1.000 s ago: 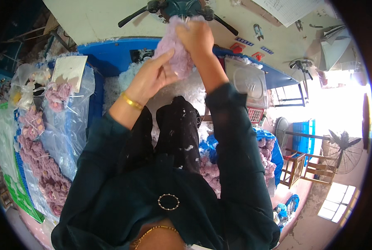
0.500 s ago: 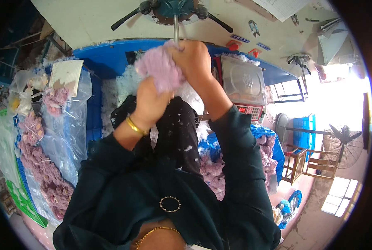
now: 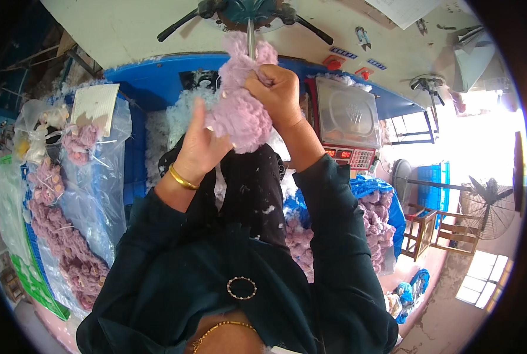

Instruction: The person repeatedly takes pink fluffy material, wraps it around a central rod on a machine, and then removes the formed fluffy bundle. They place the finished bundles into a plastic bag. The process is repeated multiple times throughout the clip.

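A fluffy pink plush skin [image 3: 240, 118], apparently a soft toy, hangs at the end of a metal filling tube [image 3: 251, 41], its upper part around the tube. My right hand [image 3: 278, 97] is closed on the plush just below the tube, fingers curled in the pile. At the lower left of the plush is my left hand [image 3: 201, 147], thumb raised and apart from the fingers. Its fingertips reach the plush's lower edge and are partly hidden there. The tube comes out of a dark green machine head [image 3: 248, 12] with black-handled levers.
White fluff lies in the blue bin [image 3: 134, 130] beneath. A red scale [image 3: 352, 156] with a clear cover stands right. Pink plush pieces [image 3: 68, 253] lie on plastic at left; more fill a blue bag [image 3: 377, 218] at right. Snips [image 3: 362, 38] and red buttons [image 3: 334, 62] are on the table.
The plush has spread up around the tube and hangs fuller below my right hand. My left hand has loosened from it and moved slightly left, thumb lifting away.
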`<state>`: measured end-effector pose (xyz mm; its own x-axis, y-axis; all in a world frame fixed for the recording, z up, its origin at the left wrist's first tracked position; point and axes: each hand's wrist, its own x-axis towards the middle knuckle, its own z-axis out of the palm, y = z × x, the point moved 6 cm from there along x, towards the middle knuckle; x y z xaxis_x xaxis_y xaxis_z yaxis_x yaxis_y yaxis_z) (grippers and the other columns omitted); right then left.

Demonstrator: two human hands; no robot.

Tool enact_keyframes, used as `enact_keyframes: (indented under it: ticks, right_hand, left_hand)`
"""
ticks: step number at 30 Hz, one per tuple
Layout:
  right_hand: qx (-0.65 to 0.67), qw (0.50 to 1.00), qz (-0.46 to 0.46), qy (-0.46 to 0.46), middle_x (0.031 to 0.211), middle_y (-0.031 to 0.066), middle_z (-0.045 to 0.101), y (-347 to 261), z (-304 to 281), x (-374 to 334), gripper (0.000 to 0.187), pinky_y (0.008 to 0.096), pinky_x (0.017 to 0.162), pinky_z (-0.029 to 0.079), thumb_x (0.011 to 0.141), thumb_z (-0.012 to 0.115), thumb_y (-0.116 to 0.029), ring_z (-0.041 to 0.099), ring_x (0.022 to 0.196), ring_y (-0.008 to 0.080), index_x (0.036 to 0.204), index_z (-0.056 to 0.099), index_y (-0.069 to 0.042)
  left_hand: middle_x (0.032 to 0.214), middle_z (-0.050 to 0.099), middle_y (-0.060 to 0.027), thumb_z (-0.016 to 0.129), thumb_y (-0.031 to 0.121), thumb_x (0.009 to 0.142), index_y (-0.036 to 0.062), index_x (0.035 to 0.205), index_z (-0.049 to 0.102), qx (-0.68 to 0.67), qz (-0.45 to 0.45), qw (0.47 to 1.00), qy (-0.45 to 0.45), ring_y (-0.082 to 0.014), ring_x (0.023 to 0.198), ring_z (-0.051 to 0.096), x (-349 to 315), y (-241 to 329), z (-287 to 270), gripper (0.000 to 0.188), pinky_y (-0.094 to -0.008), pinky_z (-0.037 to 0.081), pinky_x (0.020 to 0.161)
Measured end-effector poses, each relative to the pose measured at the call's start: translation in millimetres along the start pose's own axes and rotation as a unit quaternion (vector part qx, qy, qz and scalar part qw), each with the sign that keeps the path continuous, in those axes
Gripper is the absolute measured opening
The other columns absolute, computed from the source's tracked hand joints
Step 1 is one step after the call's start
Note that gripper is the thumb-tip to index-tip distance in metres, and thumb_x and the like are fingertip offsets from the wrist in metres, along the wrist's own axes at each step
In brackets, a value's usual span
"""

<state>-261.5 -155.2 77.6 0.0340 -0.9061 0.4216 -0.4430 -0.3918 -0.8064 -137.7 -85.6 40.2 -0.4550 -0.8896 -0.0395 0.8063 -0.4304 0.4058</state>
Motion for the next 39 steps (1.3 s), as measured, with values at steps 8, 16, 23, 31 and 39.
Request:
enact_keyframes:
  ticks: [8,16,23,31,39]
  right_hand:
    - [0.075,0.994,-0.078,0.009,0.053,0.0102,0.031,28.1,4.9,28.0,0.028,0.0319,0.044,0.028,0.065,0.063,-0.007,0.027,0.049,0.0168,0.055,0.037,-0.002]
    - [0.008,0.990,-0.141,0.007,0.052,0.0143,0.039,-9.6,2.6,6.2,0.024,0.0361,0.043,0.032,0.063,0.063,-0.006,0.040,0.044,0.0293,0.053,0.041,-0.001]
    - [-0.108,0.991,-0.052,0.064,0.050,0.0110,0.032,-14.1,9.7,50.6,0.030,0.0335,0.044,0.028,0.063,0.062,-0.010,0.032,0.045,0.0220,0.052,0.036,-0.001]
    - [-0.086,0.994,-0.045,0.052,0.055,0.0129,0.026,-20.8,6.1,34.1,0.028,0.0332,0.042,0.029,0.065,0.061,-0.015,0.027,0.049,0.0107,0.055,0.040,0.000]
    - [0.004,1.000,-0.026,-0.014,0.048,0.0095,0.034,-22.0,0.8,2.4,0.024,0.0320,0.043,0.030,0.066,0.060,-0.008,0.032,0.044,0.0130,0.053,0.043,-0.001]
  left_hand:
    - [0.096,0.058,-0.0059,0.066,0.001,0.079,0.0011,0.103,0.057,0.433,0.198,0.878,0.055,-0.0153,0.077,0.057,35.5,5.9,-16.8,0.025,-0.0258,0.046,0.066]
    - [0.112,0.056,-0.0120,0.070,0.005,0.073,-0.0011,0.108,0.059,0.499,0.214,0.840,-0.012,-0.0217,0.104,0.055,15.6,10.8,-16.8,0.037,-0.0292,0.044,0.087]
    - [0.113,0.061,-0.0090,0.062,0.003,0.085,-0.0008,0.118,0.053,0.191,0.042,0.981,0.017,-0.0165,0.103,0.060,51.1,30.3,-24.4,0.035,-0.0295,0.049,0.088]
    - [0.117,0.060,-0.0109,0.056,-0.001,0.085,-0.0006,0.125,0.049,0.121,0.005,0.993,-0.003,-0.0193,0.110,0.056,22.3,14.4,-20.0,0.040,-0.0332,0.044,0.096]
    - [0.120,0.057,-0.0116,0.055,0.011,0.087,-0.0010,0.127,0.047,0.157,-0.059,0.983,-0.080,-0.0208,0.108,0.058,24.0,20.7,-50.0,0.042,-0.0358,0.048,0.091]
